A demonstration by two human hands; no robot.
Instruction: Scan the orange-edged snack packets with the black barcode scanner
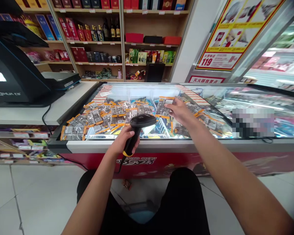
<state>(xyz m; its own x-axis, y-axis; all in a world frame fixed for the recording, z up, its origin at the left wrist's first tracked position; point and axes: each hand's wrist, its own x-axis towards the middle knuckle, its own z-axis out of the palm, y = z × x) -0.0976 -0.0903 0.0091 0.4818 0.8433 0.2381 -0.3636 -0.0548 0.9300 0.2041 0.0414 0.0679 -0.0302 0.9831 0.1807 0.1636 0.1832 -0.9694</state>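
Note:
My left hand [124, 140] is wrapped round the handle of a black barcode scanner [142, 120] with a yellow ring at its base. The scanner's head points right, above the front edge of the freezer. Farther right, my right hand [180, 111] pinches a snack packet [161, 106] with orange edges and a clear, dark-filled middle. Many like packets lie in a heap [112, 114] on the glass top to the left. A smaller group of packets [207, 120] lies right of and under my right forearm.
A chest freezer [88, 147] with a glass top stands before my knees. At left, a checkout terminal [17, 65] sits on a white counter [56, 109]. Shelves [93, 42] of boxes and bottles rise behind. One small packet [127, 184] lies on the floor.

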